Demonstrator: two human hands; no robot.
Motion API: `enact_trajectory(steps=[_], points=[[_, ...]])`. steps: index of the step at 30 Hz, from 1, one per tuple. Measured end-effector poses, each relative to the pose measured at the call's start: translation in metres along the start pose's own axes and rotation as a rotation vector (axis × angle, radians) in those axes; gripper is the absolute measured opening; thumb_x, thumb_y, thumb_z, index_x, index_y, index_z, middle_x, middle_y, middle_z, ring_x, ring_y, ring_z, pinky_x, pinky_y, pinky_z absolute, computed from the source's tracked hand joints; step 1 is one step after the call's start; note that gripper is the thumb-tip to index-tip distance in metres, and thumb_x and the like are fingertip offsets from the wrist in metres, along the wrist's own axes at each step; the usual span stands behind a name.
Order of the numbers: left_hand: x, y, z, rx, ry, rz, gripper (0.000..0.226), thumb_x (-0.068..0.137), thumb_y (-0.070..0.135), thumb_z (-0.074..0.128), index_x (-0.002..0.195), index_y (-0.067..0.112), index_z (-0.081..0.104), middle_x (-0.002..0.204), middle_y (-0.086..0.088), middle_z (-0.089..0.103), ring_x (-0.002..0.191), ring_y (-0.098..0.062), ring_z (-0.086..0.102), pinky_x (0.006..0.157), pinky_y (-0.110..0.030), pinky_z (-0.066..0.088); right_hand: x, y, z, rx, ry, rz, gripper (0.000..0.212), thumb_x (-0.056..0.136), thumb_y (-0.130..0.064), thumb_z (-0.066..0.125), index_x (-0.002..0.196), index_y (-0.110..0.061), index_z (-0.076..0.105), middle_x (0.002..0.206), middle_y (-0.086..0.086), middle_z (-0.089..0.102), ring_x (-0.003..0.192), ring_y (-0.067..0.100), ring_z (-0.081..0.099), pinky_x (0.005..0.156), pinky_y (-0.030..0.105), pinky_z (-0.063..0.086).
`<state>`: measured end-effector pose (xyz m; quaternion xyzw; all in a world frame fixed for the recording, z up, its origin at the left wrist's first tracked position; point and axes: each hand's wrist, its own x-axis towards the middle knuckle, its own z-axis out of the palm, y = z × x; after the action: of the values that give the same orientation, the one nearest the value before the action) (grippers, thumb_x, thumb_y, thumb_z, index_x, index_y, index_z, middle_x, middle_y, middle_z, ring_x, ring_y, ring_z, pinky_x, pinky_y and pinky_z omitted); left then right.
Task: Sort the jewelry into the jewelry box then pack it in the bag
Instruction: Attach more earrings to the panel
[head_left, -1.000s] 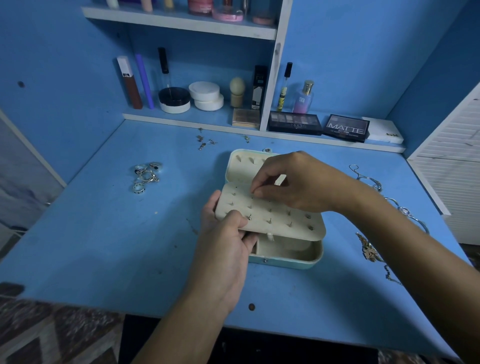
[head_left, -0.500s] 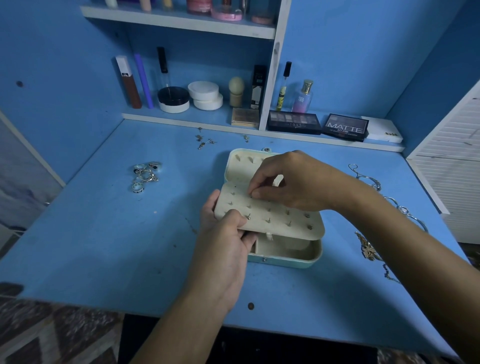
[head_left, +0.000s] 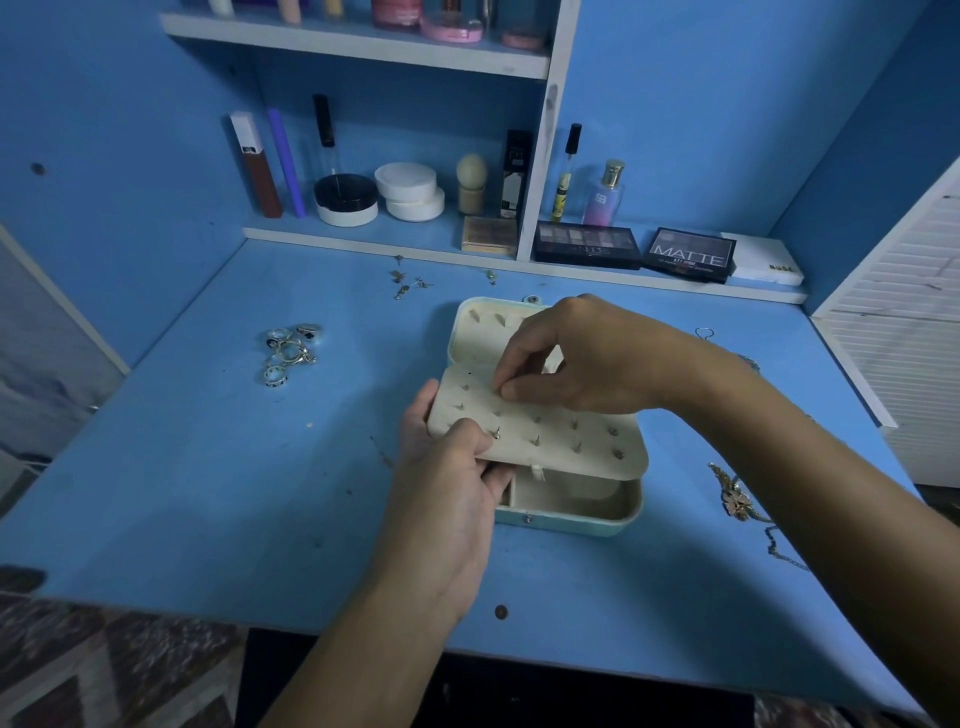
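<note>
A pale green jewelry box (head_left: 571, 517) lies open in the middle of the blue desk. Its cream earring panel (head_left: 561, 431), studded with several posts, is lifted over the base. My left hand (head_left: 452, 483) grips the panel's near left corner, thumb on top. My right hand (head_left: 576, 358) pinches something small at the panel's upper row; the item itself is hidden by my fingertips. Several silver rings (head_left: 291, 351) lie in a cluster to the left. Loose earrings (head_left: 408, 283) lie behind the box. Necklaces (head_left: 737, 499) lie to the right. No bag is in view.
A low shelf (head_left: 363, 244) at the back holds lipsticks, jars, a perfume bottle (head_left: 605, 195) and eyeshadow palettes (head_left: 691, 253). A white louvred panel (head_left: 914, 332) stands at the right. The desk's front edge runs close to my forearms.
My right hand's fingertips have shifted slightly on the panel's upper row. My left hand keeps the same hold on the panel's corner.
</note>
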<state>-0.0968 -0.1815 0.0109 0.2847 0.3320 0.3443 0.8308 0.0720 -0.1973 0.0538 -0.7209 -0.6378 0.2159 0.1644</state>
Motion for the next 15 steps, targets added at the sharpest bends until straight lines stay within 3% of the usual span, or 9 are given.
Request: enact_trajectory(steps=[4,11,15], points=[[0.001,0.000,-0.001,-0.001,0.003,-0.001,0.059,0.093,-0.011,0.033,0.140,0.024,0.042,0.113,-0.002,0.070,0.088,-0.011,0.073,0.075,-0.032,0.058,0.000,-0.003,-0.003,0.002,-0.011,0.013,0.006,0.090,-0.026,0.070,0.090,-0.029,0.075,0.084,-0.020,0.071,0.082,-0.004,0.064,0.071,0.008,0.046],[0.003,-0.002,-0.001,-0.006,0.011,0.009,0.059,0.092,-0.012,0.033,0.140,0.021,0.044,0.108,-0.001,0.072,0.093,-0.014,0.072,0.088,-0.038,0.055,0.002,-0.011,-0.005,-0.068,-0.053,0.048,0.008,0.091,-0.028,0.066,0.089,-0.032,0.074,0.084,-0.018,0.070,0.082,-0.002,0.063,0.080,0.021,0.053],[0.004,-0.002,-0.002,-0.002,-0.009,0.017,0.060,0.092,-0.012,0.032,0.141,0.019,0.043,0.111,-0.003,0.071,0.093,-0.014,0.071,0.077,-0.033,0.058,0.004,-0.015,-0.004,-0.125,-0.071,0.034,0.010,0.090,-0.027,0.065,0.088,-0.032,0.073,0.086,-0.015,0.071,0.084,0.002,0.063,0.085,0.030,0.054]])
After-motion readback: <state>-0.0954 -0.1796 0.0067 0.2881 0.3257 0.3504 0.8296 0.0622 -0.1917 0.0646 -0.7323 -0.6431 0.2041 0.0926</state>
